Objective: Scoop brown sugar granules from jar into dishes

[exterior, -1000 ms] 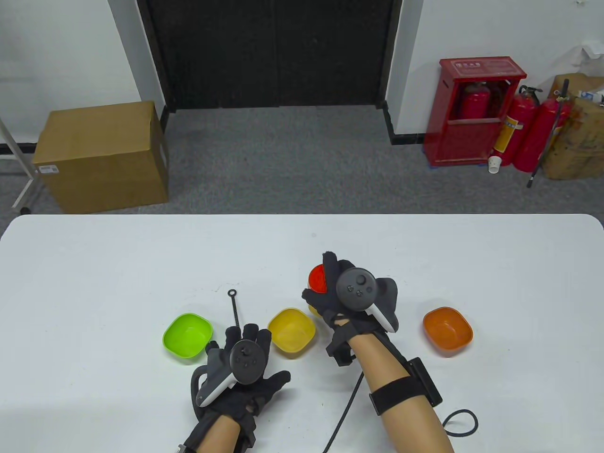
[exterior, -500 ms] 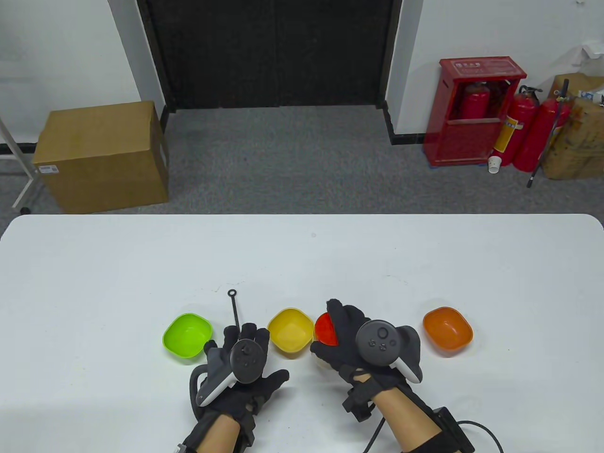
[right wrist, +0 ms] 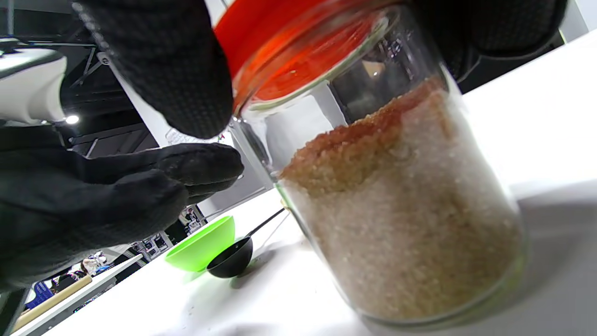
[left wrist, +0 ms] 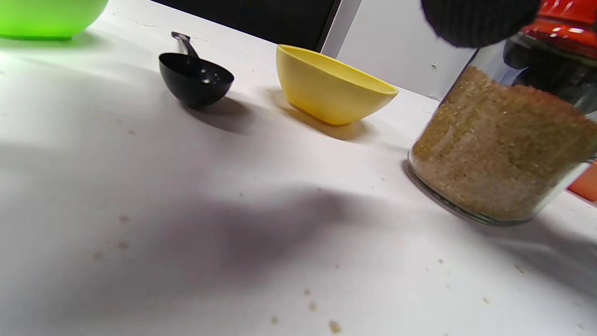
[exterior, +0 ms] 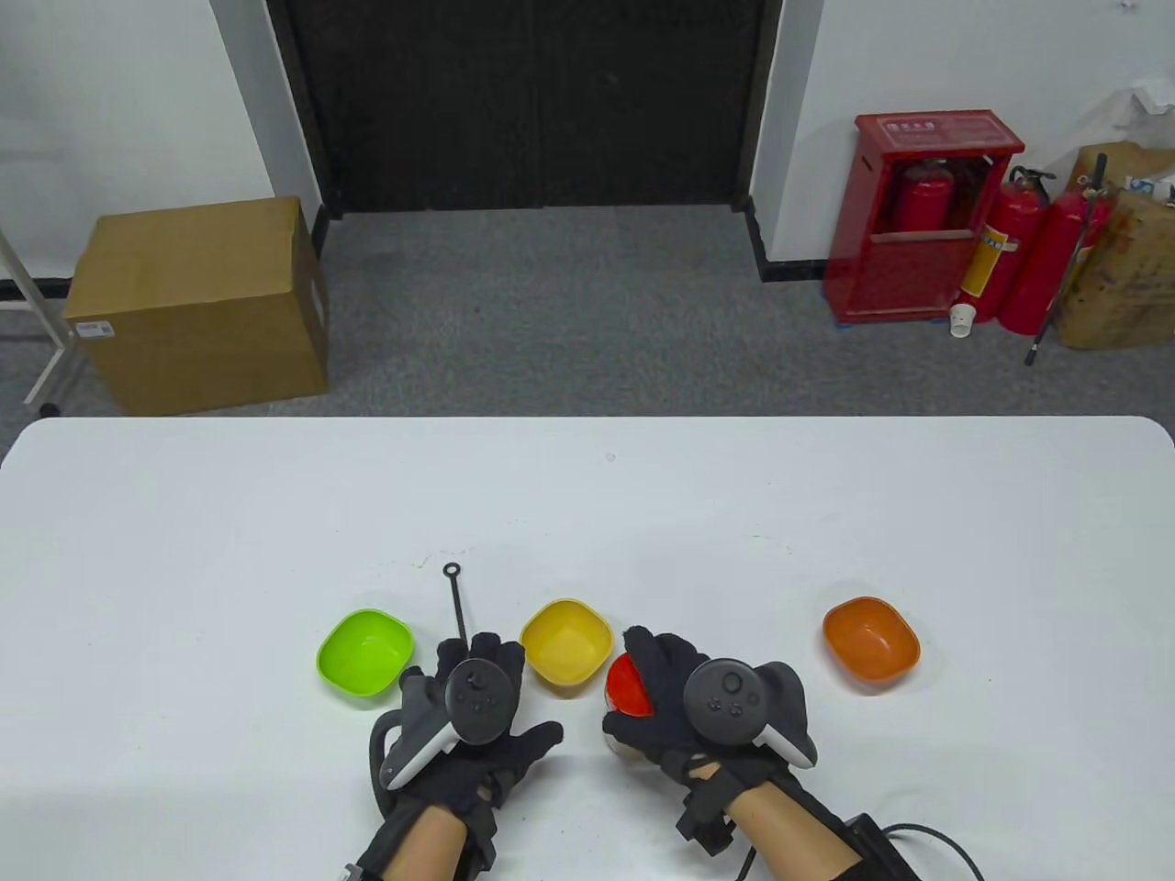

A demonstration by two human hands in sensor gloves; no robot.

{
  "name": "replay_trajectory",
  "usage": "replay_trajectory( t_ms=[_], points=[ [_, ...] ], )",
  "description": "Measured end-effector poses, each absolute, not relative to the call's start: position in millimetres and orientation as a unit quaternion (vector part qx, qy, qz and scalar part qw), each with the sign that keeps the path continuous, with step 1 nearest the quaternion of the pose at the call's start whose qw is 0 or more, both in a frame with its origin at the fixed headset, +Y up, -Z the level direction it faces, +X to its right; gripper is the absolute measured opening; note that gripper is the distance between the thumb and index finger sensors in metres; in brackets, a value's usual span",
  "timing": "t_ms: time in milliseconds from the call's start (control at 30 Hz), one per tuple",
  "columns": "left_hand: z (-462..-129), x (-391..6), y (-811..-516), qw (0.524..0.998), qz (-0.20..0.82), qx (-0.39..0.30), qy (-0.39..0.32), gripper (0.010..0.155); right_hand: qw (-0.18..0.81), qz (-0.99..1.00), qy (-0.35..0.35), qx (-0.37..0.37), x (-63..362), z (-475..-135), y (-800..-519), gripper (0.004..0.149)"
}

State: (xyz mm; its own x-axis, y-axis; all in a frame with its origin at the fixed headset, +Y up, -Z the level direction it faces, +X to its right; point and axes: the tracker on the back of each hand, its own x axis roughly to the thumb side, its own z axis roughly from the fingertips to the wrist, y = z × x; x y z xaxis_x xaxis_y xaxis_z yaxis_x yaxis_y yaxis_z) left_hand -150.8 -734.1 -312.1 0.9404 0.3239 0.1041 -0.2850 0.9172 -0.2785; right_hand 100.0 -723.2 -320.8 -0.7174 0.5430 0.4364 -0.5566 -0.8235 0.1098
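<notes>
1. The white counter (exterior: 184,551) carries everything; the things stand in a row near its near edge, around the middle of that edge.
2. The right hand (exterior: 684,707) grips the glass jar (right wrist: 401,219) from above, its fingers (right wrist: 163,65) wrapped over the red lid (exterior: 629,686). The jar stands on the counter just right of the yellow dish, close to the near edge, and is filled most of the way with brown sugar granules (left wrist: 499,149).
3. The left hand (exterior: 468,734) lies over the counter near the near edge, palm down, fingers spread wide and holding nothing. It sits just in front of the gap between the green and yellow dishes, covering the scoop's bowl in the table view.
4. The orange dish (exterior: 870,642) stands well to the right of the jar, apart from the rest of the row.
5. The yellow dish (exterior: 566,642) sits between the scoop and the jar, just beside the jar.
6. The green dish (exterior: 364,653) is the leftmost of the row, near the left hand.
7. The black scoop (left wrist: 196,79) rests on the counter between the green and yellow dishes, its thin handle (exterior: 454,601) pointing toward the far edge; its bowl looks empty.
8. A few loose granules (left wrist: 333,325) speckle the counter in front of the jar.
</notes>
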Motion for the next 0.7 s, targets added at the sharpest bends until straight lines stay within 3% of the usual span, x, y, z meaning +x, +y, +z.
replay_trajectory(
  t_ms=[333, 533, 700],
  points=[
    [-310.8, -137.4, -734.1, 0.966, 0.183, -0.142, -0.114, 0.095, 0.307, 0.921, 0.002, 0.241, 101.0, -322.9, -724.4, 0.087],
    [-308.1, -124.0, -735.0, 0.943, 0.256, -0.159, -0.143, 0.093, 0.321, 0.913, 0.065, 0.242, 102.9, -325.8, -720.4, 0.087],
    [-307.6, -110.9, -741.6, 0.915, 0.325, -0.188, -0.145, 0.094, 0.313, 0.919, 0.034, 0.236, 107.3, -325.8, -707.0, 0.083]
  ],
)
